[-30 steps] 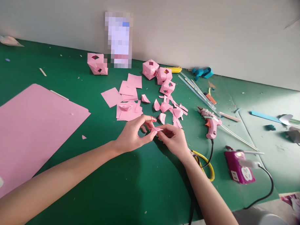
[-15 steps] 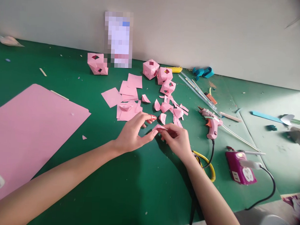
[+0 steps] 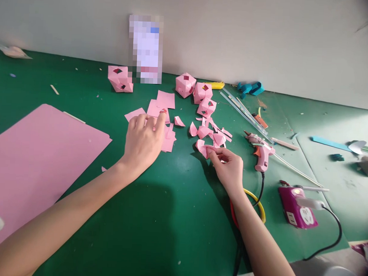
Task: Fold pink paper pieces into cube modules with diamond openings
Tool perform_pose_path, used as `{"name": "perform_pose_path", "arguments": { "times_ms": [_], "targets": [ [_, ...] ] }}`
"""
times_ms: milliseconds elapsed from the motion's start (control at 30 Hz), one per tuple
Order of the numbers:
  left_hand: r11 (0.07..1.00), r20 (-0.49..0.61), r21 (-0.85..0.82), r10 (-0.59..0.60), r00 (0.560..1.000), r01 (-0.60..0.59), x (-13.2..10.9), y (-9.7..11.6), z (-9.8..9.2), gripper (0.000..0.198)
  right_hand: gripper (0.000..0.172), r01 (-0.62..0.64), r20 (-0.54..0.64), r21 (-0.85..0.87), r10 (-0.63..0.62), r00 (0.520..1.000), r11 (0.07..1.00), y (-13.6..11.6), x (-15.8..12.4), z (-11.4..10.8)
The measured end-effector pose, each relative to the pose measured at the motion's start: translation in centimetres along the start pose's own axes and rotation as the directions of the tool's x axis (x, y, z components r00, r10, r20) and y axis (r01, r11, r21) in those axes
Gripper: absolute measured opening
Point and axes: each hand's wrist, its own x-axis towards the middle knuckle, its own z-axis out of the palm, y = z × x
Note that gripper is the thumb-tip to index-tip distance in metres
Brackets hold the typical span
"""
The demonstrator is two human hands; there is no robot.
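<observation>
My left hand (image 3: 144,138) reaches forward over a pile of small pink paper squares (image 3: 165,100), fingers stretched and resting on them, nothing gripped. My right hand (image 3: 228,168) pinches a small curved pink paper petal (image 3: 203,149) just above the green table. Several more folded pink petals (image 3: 204,131) lie right behind it. Three pink folded paper cubes (image 3: 200,92) stand further back, and another pink cube (image 3: 119,78) sits at the left near the wall.
A large pink sheet (image 3: 35,157) covers the table's left side. A pink glue gun (image 3: 260,150) lies right of my right hand, its cord leading to a purple power strip (image 3: 298,206). Yellow-handled scissors (image 3: 254,203) lie under my right wrist. Glue sticks (image 3: 245,112) and blue scraps lie behind.
My left hand let go of the petal and moved up and left onto the pink squares. My right hand kept the petal and carried it slightly forward, toward the other petals.
</observation>
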Motion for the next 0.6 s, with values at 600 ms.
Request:
{"name": "perform_pose_path", "arguments": {
  "times_ms": [600],
  "targets": [
    [0.826, -0.568, -0.040, 0.444, 0.693, -0.562, -1.7, 3.4, -1.3, 0.020, 0.046, 0.067, 0.078, 0.243, -0.088, 0.993, 0.968, -1.5, -1.6, 0.1]
  ]
}}
